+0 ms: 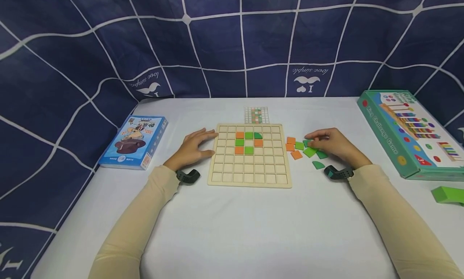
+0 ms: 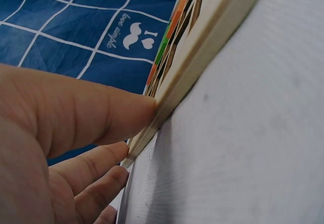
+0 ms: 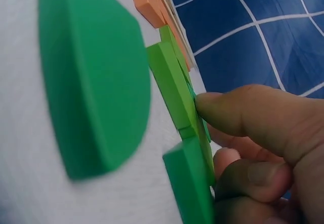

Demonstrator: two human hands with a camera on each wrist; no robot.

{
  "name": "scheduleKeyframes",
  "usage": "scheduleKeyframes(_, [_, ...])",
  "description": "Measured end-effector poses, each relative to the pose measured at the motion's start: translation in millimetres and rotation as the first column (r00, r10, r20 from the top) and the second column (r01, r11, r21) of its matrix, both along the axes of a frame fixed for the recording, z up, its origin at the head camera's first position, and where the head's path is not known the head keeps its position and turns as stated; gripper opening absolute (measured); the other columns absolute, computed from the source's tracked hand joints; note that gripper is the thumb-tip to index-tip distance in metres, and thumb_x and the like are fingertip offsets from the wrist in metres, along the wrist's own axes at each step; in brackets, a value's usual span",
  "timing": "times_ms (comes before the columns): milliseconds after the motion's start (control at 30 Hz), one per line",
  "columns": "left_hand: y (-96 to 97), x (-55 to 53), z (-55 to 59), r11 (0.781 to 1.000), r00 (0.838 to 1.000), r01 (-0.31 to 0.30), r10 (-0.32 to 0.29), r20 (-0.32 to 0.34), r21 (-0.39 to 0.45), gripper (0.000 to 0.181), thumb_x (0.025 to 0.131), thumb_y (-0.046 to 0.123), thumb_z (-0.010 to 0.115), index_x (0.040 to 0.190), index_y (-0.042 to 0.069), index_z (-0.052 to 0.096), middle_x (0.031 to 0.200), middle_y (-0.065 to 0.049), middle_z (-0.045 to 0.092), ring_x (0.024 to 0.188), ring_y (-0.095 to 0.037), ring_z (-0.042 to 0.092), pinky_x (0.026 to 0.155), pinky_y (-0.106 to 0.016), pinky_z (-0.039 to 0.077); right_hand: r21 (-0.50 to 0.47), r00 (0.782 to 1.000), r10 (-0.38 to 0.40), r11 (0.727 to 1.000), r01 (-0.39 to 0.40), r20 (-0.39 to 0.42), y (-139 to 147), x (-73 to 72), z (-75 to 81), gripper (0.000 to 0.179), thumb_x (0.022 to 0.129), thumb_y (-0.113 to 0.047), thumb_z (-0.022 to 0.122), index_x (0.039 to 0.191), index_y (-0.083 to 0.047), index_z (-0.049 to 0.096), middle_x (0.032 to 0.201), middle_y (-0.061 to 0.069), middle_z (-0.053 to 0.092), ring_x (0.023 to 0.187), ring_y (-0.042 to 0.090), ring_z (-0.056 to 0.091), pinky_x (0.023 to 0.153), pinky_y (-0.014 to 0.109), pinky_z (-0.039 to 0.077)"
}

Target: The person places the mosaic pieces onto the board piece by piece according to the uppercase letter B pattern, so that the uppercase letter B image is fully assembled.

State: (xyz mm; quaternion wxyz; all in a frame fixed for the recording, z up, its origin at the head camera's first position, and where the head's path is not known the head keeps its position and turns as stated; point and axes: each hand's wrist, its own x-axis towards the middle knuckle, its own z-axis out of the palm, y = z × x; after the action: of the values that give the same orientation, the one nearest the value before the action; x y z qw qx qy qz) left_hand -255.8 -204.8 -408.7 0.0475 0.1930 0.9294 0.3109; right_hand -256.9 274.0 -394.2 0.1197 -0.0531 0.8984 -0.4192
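Observation:
A square wooden grid board lies flat, with several orange, light green and dark green pieces set in its upper middle cells. My left hand is at the board's left side, fingers spread and thumb tip against the edge; the wrist view shows the wooden rim at that thumb. To the right of the board, my right hand reaches into a loose group of pieces. Its thumb and index finger pinch a dark green piece, partly hidden by the fingers. Below them lies a dark green rounded piece, with light green pieces beside the thumb.
Behind the board lies a small pattern card. Orange squares sit close to the board's right edge. A blue box stands at the left, a green game box at the right, and a green block in front of that.

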Motion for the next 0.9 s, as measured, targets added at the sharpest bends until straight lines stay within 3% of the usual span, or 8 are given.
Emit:
scheduleKeyframes(167, [-0.5, 0.1, -1.1, 1.0, 1.0, 0.007, -0.007, -0.006, 0.005, 0.067, 0.096, 0.021, 0.073, 0.159, 0.008, 0.054, 0.171, -0.013, 0.042, 0.165, -0.036, 0.02, 0.132, -0.059, 0.007, 0.018, 1.0, 0.017, 1.0, -0.017, -0.006, -2, 1.5, 3.3, 0.044, 0.101, -0.021, 0.077, 0.135, 0.005, 0.071, 0.094, -0.002, 0.064, 0.095, 0.017, 0.053, 0.077, 0.024, 0.043])
scheduleKeyframes(333, [-0.4, 0.7, -0.6, 1.0, 1.0, 0.011, -0.011, -0.01, 0.011, 0.067, 0.096, 0.021, 0.073, 0.159, 0.007, 0.055, 0.171, -0.013, 0.042, 0.165, -0.037, 0.021, 0.132, -0.059, 0.007, 0.028, 0.999, 0.032, 0.999, -0.031, -0.04, -2, 0.7, 2.8, 0.037, 0.1, -0.018, 0.079, 0.128, 0.006, 0.073, 0.103, 0.004, 0.065, 0.096, 0.02, 0.051, 0.078, 0.027, 0.043])
scheduleKeyframes(567, [-0.1, 0.8, 0.2, 1.0, 1.0, 0.016, -0.015, -0.016, 0.015, 0.067, 0.095, 0.02, 0.074, 0.158, 0.007, 0.055, 0.171, -0.014, 0.043, 0.165, -0.037, 0.021, 0.132, -0.06, 0.007, -0.039, 0.998, 0.056, 0.998, -0.057, -0.02, 2, -0.7, 4.2, 0.03, 0.1, -0.011, 0.077, 0.121, 0.007, 0.066, 0.099, 0.007, 0.062, 0.077, 0.015, 0.052, 0.059, 0.024, 0.046])
scheduleKeyframes(900, [-1.5, 0.6, -0.3, 1.0, 1.0, 0.019, -0.019, -0.017, 0.008, 0.067, 0.096, 0.02, 0.074, 0.159, 0.007, 0.054, 0.171, -0.014, 0.043, 0.164, -0.038, 0.021, 0.132, -0.059, 0.007, -0.084, 0.999, 0.045, 0.995, -0.045, 0.0, 0, -0.8, 13.5, 0.032, 0.102, -0.005, 0.068, 0.13, 0.011, 0.065, 0.103, 0.005, 0.068, 0.085, 0.012, 0.06, 0.073, 0.02, 0.058])
